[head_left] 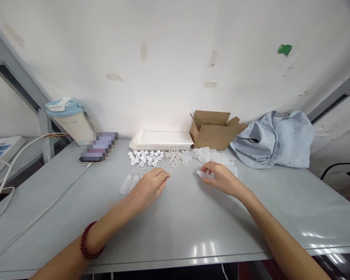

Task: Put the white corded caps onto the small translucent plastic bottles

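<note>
My right hand (218, 177) pinches a small translucent bottle (205, 174) just above the table, in front of a heap of similar bottles (214, 156). At the centre-left, my left hand (153, 184) has its fingers drawn together; whatever they hold, if anything, is too small to make out. Beside it, partly covered by the hand, lie translucent bottles with white cords (126, 184). Behind my left hand is a spread of small white caps (146, 157), and to their right a tangle of white cords (171, 157).
A stack of white sheets (166, 139) and an open cardboard box (212, 136) stand by the wall. At the left are a phone (99, 147) with its cable and a cream container (76, 126) with a blue lid. Light blue cloth (275, 140) lies at the right.
</note>
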Demonstrator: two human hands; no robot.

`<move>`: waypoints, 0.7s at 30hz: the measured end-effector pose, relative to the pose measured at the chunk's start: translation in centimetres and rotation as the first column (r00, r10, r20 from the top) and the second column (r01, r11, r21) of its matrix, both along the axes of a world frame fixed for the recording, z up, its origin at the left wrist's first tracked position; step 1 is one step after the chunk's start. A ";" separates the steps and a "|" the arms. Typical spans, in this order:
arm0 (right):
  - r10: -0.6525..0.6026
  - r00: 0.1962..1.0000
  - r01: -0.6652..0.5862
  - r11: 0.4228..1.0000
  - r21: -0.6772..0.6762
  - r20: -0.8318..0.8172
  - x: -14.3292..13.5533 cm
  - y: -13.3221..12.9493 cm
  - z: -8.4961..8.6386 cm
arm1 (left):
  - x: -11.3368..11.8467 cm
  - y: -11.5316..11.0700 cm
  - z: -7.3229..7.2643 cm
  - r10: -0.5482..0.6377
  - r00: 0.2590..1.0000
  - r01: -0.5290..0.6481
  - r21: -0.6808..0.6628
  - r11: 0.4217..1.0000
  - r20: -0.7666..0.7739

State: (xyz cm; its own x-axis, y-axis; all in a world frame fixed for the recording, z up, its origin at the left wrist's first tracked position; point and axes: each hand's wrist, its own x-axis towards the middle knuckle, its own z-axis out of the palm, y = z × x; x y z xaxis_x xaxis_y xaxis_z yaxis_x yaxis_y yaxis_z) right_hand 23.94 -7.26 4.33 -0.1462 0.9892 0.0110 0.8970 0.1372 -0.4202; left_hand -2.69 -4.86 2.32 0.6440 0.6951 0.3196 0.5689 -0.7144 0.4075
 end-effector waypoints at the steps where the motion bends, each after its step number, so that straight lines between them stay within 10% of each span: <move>1: 0.043 0.996 -0.042 0.999 0.022 -0.073 -0.4 -0.2 0.0 | 0.1 -0.1 0.1 0.014 0.998 -0.012 -0.042 0.999 0.061; 9: 0.203 0.888 -0.194 0.979 0.066 -0.411 -3.7 -2.1 0.4 | 1.0 -0.9 1.3 0.159 0.893 0.010 -0.373 0.928 0.421; 21: 0.238 0.869 -0.253 0.967 0.023 -0.434 -4.8 -2.7 0.0 | 2.0 -2.3 1.0 -0.036 0.884 0.091 -0.095 0.991 0.467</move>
